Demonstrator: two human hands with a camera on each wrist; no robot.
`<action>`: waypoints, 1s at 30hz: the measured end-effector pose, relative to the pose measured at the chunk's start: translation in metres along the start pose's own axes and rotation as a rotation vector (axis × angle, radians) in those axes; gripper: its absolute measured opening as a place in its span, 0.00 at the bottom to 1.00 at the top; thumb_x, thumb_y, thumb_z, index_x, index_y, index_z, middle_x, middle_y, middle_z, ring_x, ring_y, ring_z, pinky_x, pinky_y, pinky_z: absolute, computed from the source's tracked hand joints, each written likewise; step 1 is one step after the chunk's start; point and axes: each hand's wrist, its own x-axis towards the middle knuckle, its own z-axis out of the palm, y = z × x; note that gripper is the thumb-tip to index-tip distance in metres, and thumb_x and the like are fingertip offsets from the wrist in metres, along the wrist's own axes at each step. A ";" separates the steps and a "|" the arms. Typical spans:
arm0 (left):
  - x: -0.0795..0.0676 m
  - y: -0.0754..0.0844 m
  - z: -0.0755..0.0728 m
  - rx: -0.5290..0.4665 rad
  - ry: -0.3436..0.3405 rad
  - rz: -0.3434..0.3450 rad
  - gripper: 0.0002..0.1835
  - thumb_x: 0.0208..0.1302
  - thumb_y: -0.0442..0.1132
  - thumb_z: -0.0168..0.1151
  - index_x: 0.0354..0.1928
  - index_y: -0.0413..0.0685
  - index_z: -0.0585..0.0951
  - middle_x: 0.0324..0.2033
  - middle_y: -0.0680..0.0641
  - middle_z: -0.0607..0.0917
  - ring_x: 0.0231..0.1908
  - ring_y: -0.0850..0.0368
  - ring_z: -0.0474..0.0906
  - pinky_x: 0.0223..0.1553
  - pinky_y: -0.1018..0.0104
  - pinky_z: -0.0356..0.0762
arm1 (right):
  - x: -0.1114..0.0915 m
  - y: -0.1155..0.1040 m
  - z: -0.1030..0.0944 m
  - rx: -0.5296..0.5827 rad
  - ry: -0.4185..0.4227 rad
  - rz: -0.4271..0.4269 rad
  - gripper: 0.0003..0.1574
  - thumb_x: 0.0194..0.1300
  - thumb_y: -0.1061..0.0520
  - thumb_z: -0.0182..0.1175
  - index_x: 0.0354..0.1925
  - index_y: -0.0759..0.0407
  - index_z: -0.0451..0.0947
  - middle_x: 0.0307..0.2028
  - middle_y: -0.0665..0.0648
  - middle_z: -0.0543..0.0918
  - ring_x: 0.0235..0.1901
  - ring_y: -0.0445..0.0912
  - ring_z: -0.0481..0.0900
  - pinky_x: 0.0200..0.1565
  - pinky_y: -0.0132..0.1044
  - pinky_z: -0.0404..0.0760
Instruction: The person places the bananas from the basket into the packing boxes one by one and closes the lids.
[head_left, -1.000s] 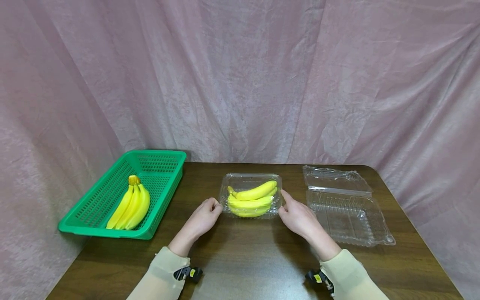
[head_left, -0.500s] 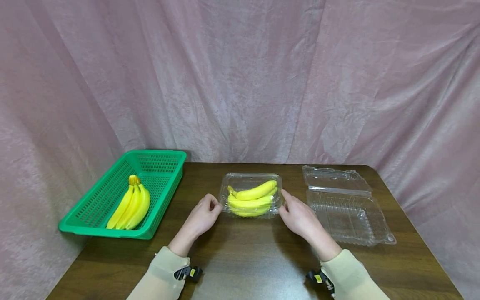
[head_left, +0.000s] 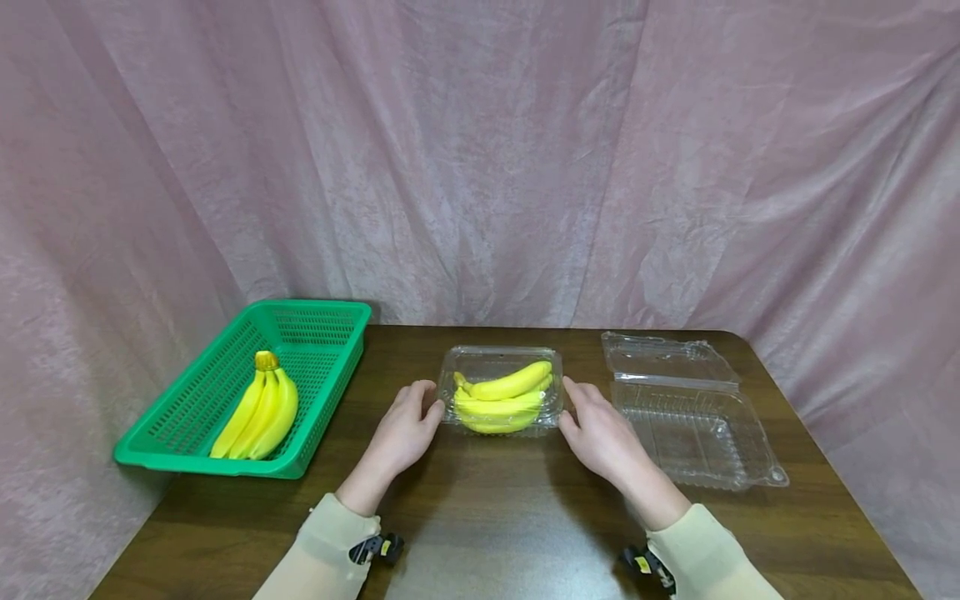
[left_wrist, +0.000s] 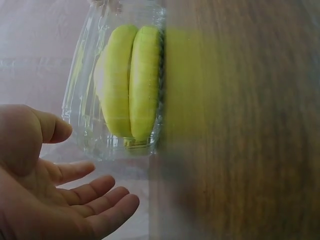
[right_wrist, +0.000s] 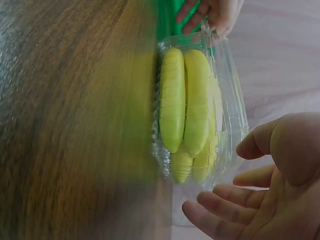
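Note:
A clear plastic clamshell container stands closed on the table in the head view, with a bunch of yellow bananas inside. At its left front corner, my left hand has its fingers loosely spread and grips nothing. In the left wrist view, that left hand shows a small gap between fingers and box. On the other side, my right hand is held with relaxed fingers beside the right edge. The right wrist view shows its thumb close to the lid rim; whether it touches I cannot tell.
A green basket at the left holds another bunch of bananas. To the right lies a second clear container, its lid folded back. The brown table ends at a pink curtain.
The fingers of my left hand have uncurled from the container's left corner. My right hand's fingers have loosened at the right corner. The container has stayed in place.

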 end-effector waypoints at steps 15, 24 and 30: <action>-0.006 0.009 0.003 0.143 0.101 0.114 0.34 0.84 0.48 0.62 0.81 0.36 0.70 0.76 0.33 0.73 0.73 0.35 0.74 0.69 0.37 0.77 | -0.010 0.000 0.003 -0.062 0.051 -0.139 0.41 0.81 0.56 0.64 0.84 0.64 0.65 0.81 0.66 0.68 0.78 0.65 0.68 0.71 0.68 0.73; -0.013 0.015 0.006 0.243 0.156 0.244 0.34 0.83 0.48 0.66 0.80 0.35 0.71 0.75 0.33 0.74 0.72 0.34 0.74 0.68 0.37 0.78 | -0.014 -0.001 0.004 -0.087 0.048 -0.190 0.42 0.81 0.54 0.66 0.85 0.61 0.64 0.82 0.64 0.66 0.80 0.63 0.66 0.70 0.67 0.74; -0.016 0.018 0.009 0.296 0.166 0.318 0.36 0.82 0.49 0.67 0.79 0.33 0.72 0.76 0.32 0.74 0.74 0.32 0.73 0.70 0.35 0.74 | -0.017 -0.002 0.005 -0.100 0.032 -0.193 0.43 0.82 0.51 0.66 0.85 0.59 0.63 0.84 0.62 0.65 0.81 0.62 0.65 0.71 0.66 0.74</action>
